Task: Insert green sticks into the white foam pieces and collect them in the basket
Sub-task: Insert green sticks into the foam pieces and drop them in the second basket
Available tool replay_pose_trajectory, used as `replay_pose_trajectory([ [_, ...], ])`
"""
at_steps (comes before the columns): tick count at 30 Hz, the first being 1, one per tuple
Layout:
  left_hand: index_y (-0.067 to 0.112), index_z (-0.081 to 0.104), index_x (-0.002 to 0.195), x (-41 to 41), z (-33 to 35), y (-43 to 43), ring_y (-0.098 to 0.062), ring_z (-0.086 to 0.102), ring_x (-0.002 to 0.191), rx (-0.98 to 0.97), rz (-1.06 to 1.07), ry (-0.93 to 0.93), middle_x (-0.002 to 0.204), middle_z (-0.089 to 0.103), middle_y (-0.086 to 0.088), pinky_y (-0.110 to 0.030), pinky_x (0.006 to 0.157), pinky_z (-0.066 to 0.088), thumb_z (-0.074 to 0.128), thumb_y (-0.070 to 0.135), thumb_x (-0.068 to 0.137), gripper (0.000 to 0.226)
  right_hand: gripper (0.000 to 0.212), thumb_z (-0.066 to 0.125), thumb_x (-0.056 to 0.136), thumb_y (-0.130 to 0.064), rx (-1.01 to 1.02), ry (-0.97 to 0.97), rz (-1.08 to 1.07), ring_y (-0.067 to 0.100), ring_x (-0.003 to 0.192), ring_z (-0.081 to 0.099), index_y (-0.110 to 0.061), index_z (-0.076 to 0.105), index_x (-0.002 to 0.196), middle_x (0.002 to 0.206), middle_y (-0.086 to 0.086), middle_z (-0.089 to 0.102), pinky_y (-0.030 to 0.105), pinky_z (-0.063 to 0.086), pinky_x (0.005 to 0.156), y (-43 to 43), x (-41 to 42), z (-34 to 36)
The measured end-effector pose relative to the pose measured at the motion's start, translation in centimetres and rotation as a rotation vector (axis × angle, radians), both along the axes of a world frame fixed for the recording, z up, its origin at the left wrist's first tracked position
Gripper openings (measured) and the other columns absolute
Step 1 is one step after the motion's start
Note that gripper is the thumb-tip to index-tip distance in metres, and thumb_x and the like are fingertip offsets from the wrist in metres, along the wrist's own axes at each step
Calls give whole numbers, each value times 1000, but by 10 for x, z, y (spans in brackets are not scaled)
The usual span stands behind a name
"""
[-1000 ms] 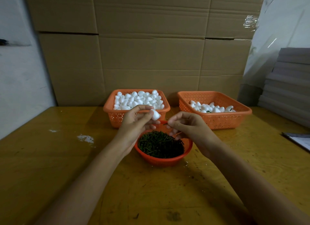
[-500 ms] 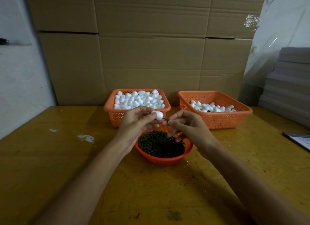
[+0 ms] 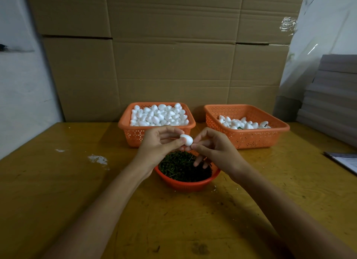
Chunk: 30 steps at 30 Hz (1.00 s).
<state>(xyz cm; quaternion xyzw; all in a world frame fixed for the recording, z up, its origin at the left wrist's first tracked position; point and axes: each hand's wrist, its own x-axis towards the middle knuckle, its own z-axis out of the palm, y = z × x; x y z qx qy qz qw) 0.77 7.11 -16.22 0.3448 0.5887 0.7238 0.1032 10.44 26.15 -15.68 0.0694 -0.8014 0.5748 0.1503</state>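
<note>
My left hand [image 3: 159,144] pinches a white foam piece [image 3: 186,139] between thumb and fingers, above the round orange bowl [image 3: 186,185] of green sticks [image 3: 180,167]. My right hand [image 3: 216,148] meets the foam piece from the right, its thumb and forefinger pressed against it; the stick itself is hidden between them. Behind the hands, the left orange basket [image 3: 135,132] is heaped with plain foam pieces [image 3: 158,114]. The right orange basket [image 3: 251,138] holds a smaller layer of foam pieces [image 3: 243,123], some showing green sticks.
Everything stands on a yellow wooden table [image 3: 77,191] with white smears [image 3: 97,159] at the left. Large cardboard boxes [image 3: 164,56] form a wall behind the baskets. A stack of grey sheets [image 3: 332,98] and a paper [image 3: 343,160] lie at the right.
The right hand rose from the bowl and closed in on the foam piece; the short green stick seen between the hands half a second ago is hidden now.
</note>
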Motion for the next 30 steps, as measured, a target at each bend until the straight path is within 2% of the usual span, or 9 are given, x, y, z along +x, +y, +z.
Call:
replay_pose_trajectory([
  [4,28,76,108,1,0,0,-24,77,105,-10,-29,59,112,80,-5,-28,81,62,89,20,79,33,24,65,100,-6,35,1,-12,31,80,78,-5,46,114,104,10,79,32,59,55,-1,-1,-3],
  [8,28,71,118,3,1,1,-18,73,116,-92,-65,161,115,80,-2,-37,99,55,92,26,80,44,23,63,103,-9,218,104,-46,22,83,78,-11,46,117,103,4,79,35,62,58,-6,-1,-11],
  [13,23,70,120,2,2,-2,-18,72,118,-103,-99,152,116,79,-3,-30,94,58,92,23,78,47,21,62,103,-8,251,157,-51,20,87,78,-15,46,115,101,2,78,39,63,59,-6,-1,-12],
  [16,23,71,118,1,2,-2,-18,71,120,-102,-99,154,116,79,-3,-40,101,53,92,24,78,46,21,62,104,-10,258,176,-32,19,85,78,-17,47,116,100,0,78,37,62,58,-5,-1,-13],
  [19,26,73,117,0,1,-1,-19,69,123,-72,-95,133,120,78,-4,-50,108,50,92,24,77,44,20,64,103,-13,213,192,8,23,81,78,-16,48,115,99,1,79,33,60,55,-4,-1,-11],
  [23,34,70,126,-2,0,-1,-19,70,121,-69,-86,184,132,73,4,-44,104,56,89,17,81,52,20,64,101,-8,16,168,-13,33,81,77,-3,48,113,102,12,78,36,60,54,1,4,-5],
  [25,35,69,129,-2,-2,1,-20,71,118,-89,-64,206,133,72,6,-39,97,59,86,16,85,51,20,64,101,-7,-19,257,-109,33,79,76,0,48,111,104,10,79,41,60,56,4,7,1],
  [27,28,71,123,-1,-3,3,-18,72,115,-99,-20,214,125,75,4,-36,87,61,81,14,90,37,16,64,101,-8,12,436,-319,25,77,77,-3,51,108,104,-1,80,44,62,58,9,13,11],
  [30,17,74,108,1,-4,7,-15,73,108,-139,35,274,106,79,0,-31,82,59,77,12,94,15,12,63,104,-18,164,758,-706,11,87,77,-14,54,110,105,-6,78,37,63,63,28,28,31],
])
